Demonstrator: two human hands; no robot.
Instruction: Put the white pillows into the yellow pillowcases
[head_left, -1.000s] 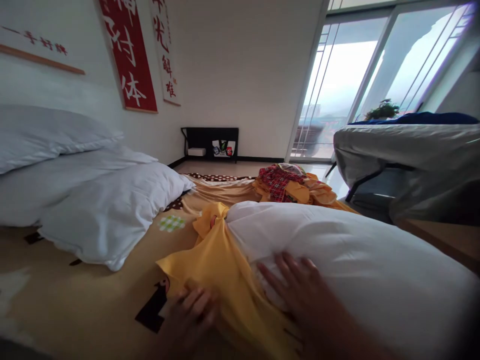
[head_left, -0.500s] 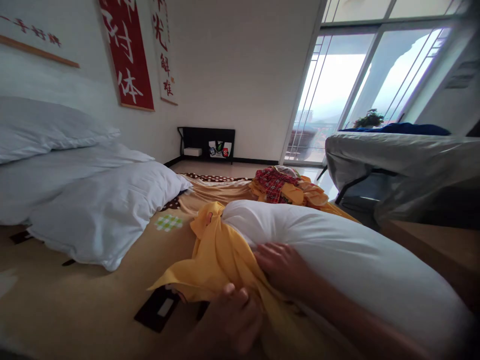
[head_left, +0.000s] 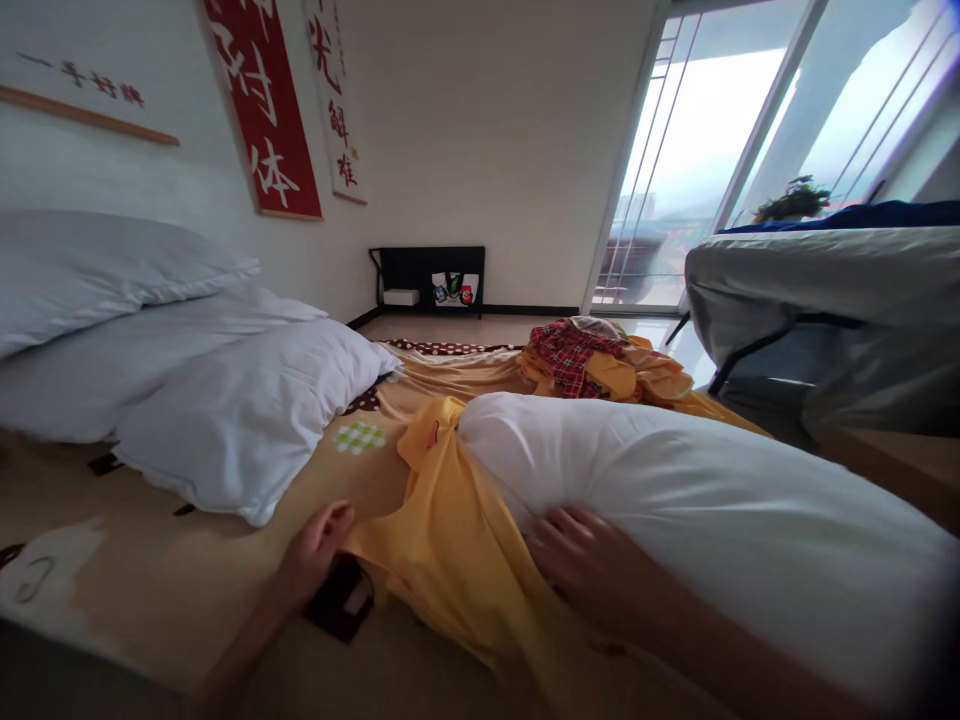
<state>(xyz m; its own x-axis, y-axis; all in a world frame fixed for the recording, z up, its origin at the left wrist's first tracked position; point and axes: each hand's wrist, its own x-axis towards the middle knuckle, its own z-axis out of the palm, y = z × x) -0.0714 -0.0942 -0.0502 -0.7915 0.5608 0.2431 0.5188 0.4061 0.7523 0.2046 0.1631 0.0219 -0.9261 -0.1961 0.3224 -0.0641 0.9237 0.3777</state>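
Observation:
A long white pillow [head_left: 697, 510] lies across the bed in front of me, its near end partly inside a yellow pillowcase [head_left: 450, 540]. My right hand [head_left: 581, 560] rests on the pillow at the edge of the yellow cloth, fingers spread and flat. My left hand [head_left: 315, 550] reaches out to the left and pinches the pillowcase's outer corner, pulling it away from the pillow over the tan patterned bed sheet [head_left: 187, 590].
Stacked white pillows [head_left: 225, 410] lie at the left against the wall. A heap of red plaid and yellow clothes [head_left: 592, 360] sits at the far end of the bed. A grey covered table [head_left: 817, 290] stands at the right by the window. A black low shelf [head_left: 427, 280] is at the far wall.
My left hand moved from the bunched cloth near the pillow out to the left, drawing the pillowcase corner flat. My right hand shifted from gripping the cloth to lying flat on the pillow.

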